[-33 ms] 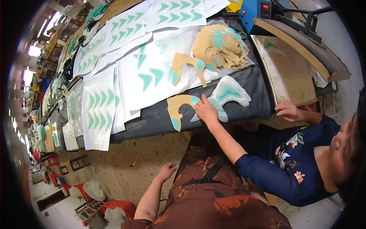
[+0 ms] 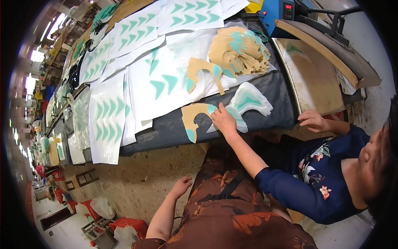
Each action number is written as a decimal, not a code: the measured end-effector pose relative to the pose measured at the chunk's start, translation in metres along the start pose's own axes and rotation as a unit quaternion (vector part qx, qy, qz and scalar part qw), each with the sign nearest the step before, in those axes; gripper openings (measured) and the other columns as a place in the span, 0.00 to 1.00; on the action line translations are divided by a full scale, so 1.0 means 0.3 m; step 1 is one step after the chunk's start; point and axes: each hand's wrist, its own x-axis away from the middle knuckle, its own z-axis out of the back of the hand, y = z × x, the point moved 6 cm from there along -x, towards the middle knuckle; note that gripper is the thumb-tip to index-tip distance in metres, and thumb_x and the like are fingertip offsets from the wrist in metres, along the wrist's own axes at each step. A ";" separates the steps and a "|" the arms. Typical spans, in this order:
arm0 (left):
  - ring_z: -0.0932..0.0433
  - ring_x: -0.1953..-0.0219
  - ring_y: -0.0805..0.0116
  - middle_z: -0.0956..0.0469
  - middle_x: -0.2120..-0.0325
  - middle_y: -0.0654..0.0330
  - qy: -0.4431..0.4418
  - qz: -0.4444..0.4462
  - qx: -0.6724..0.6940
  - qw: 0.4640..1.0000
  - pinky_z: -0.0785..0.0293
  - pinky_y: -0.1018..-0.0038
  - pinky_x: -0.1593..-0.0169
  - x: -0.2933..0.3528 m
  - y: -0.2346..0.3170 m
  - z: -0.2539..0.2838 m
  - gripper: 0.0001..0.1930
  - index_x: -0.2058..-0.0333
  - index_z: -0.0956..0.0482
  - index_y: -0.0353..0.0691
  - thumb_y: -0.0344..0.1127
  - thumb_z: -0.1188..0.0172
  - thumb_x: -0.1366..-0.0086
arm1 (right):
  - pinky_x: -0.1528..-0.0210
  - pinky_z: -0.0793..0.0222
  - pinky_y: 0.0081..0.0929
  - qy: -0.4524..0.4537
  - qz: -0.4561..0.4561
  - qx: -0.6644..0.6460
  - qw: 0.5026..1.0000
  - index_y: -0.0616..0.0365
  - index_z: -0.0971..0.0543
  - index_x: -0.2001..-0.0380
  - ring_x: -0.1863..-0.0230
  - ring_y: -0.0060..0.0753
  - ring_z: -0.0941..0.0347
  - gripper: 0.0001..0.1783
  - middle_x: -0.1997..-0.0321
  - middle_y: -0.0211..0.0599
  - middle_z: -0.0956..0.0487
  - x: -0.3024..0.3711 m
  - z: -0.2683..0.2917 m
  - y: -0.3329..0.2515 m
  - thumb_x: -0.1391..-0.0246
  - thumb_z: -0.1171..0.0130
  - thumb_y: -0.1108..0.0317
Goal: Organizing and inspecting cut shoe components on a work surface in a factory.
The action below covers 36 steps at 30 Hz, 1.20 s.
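My left hand hangs beside my brown patterned dress, below the table edge. Its fingers are loosely bent and slightly apart, with nothing visible in them. My right hand is out of sight; only a bit of that arm shows at my side. On the dark table, a co-worker's hand presses on a tan curved cutout with turquoise tips and a pale, translucent curved piece beside it. Behind these lie another tan cutout and a stack of white curved pieces with a turquoise mark.
A fanned heap of tan cutouts sits farther back. White sheets with turquoise chevrons cover the table's left. At right stands a blue heat press with its tan board. The co-worker in navy leans in close at my right.
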 end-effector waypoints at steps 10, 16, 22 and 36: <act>0.30 0.55 0.68 0.26 0.59 0.57 0.005 -0.012 0.005 1.000 0.35 0.74 0.52 -0.013 -0.035 -0.004 0.16 0.54 0.29 0.36 0.34 0.47 0.40 | 0.52 0.41 0.37 -0.031 0.049 0.040 0.998 0.47 0.30 0.63 0.51 0.29 0.40 0.27 0.60 0.29 0.36 0.030 0.060 -0.016 0.70 0.39 0.83; 0.29 0.55 0.68 0.26 0.59 0.55 0.011 -0.006 0.005 1.000 0.34 0.74 0.52 0.007 0.017 -0.001 0.17 0.54 0.29 0.35 0.35 0.47 0.41 | 0.56 0.37 0.34 -0.074 0.008 0.128 0.989 0.47 0.30 0.63 0.55 0.31 0.37 0.27 0.62 0.31 0.34 0.084 0.069 0.009 0.70 0.41 0.83; 0.29 0.55 0.67 0.26 0.59 0.56 0.030 -0.014 0.002 0.999 0.34 0.74 0.53 0.013 -0.026 -0.007 0.17 0.54 0.29 0.36 0.35 0.46 0.41 | 0.58 0.37 0.36 -0.087 -0.025 0.201 0.975 0.47 0.33 0.54 0.53 0.32 0.39 0.25 0.60 0.34 0.35 0.139 0.145 0.032 0.58 0.43 0.76; 0.30 0.55 0.68 0.26 0.59 0.57 0.030 -0.009 0.039 0.999 0.35 0.75 0.52 0.013 -0.084 -0.024 0.16 0.55 0.29 0.34 0.34 0.46 0.41 | 0.43 0.50 0.31 -0.072 -0.065 0.502 0.859 0.59 0.30 0.54 0.59 0.35 0.33 0.19 0.70 0.38 0.28 0.392 0.190 0.158 0.44 0.55 0.60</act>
